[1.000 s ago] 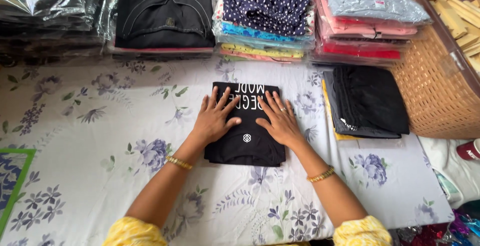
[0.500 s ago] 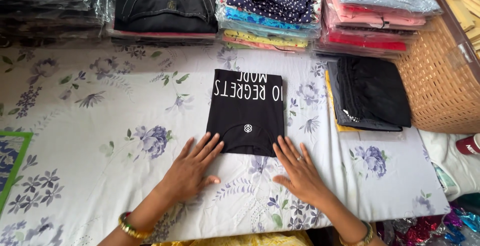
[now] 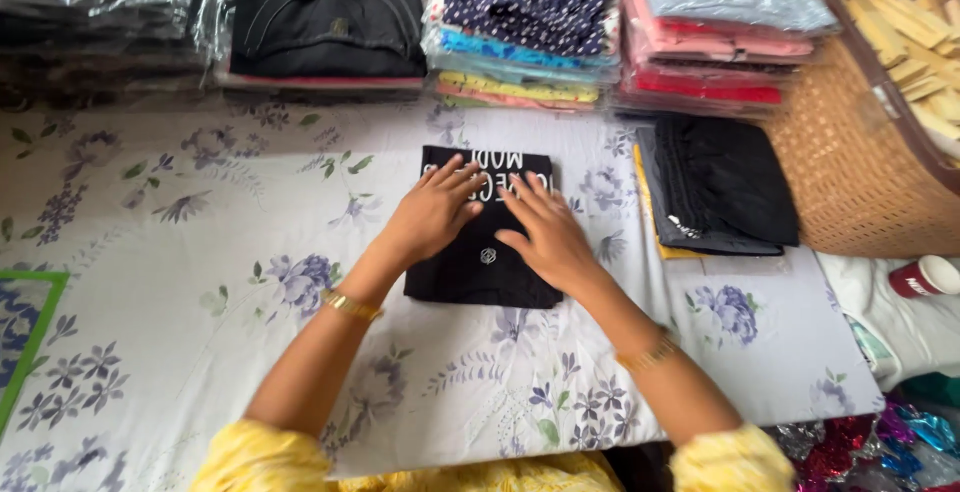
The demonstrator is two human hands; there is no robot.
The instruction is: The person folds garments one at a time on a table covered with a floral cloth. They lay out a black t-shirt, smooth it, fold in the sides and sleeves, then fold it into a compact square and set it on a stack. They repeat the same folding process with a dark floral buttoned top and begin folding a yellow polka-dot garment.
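A black shirt (image 3: 480, 252), folded into a neat rectangle with white print facing up, is lying on the floral sheet (image 3: 180, 282), just in front of the row of stacks at the far edge. Both hands are resting flat on it: the left hand (image 3: 432, 214) is pressing its upper left part, the right hand (image 3: 545, 237) its right side, fingers spread and palms down, gripping nothing. Judging by the tidy edges, the folding looks finished; what seems left is smoothing it and putting it with the others.

Right of the shirt, another dark folded garment (image 3: 722, 187) is sitting on something yellow, close by but apart from it. Beyond the shirt, bagged piles are lining the far edge: a dark stack (image 3: 325, 17), a dotted navy pile over bright colours (image 3: 525, 22), and a pink and red pile (image 3: 715, 37). Further right of the shirt, a wicker basket (image 3: 860, 172) is holding pale wooden pieces, and a red cup (image 3: 925, 277) is standing near its base. A green-bordered mat (image 3: 25, 337) is showing far left of the shirt. Nothing is lying between the hands and the shirt or crowding it.
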